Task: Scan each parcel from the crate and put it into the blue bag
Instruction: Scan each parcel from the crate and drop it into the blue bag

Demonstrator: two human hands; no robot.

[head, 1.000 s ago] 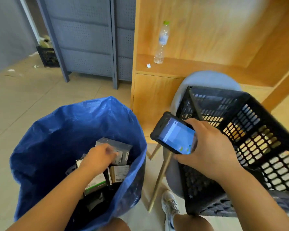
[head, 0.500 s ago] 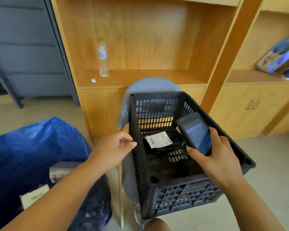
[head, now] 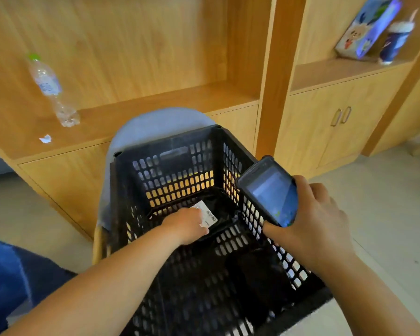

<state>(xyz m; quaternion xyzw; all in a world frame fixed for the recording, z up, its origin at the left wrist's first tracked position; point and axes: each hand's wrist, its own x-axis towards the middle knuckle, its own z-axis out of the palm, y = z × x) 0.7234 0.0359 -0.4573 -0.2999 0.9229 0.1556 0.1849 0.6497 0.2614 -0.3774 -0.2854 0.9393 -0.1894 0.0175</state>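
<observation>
Black parcel (head: 224, 207) lies flat, label up, under left hand (head: 187, 226).

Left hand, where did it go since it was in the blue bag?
The left hand came out of the bag, crossed to the crate and reached down onto the labelled parcel; whether it grips is hidden. The scanner moved to above the crate's right wall. Unchanged: the right hand holds the scanner; the parcel lies in the crate.
</observation>
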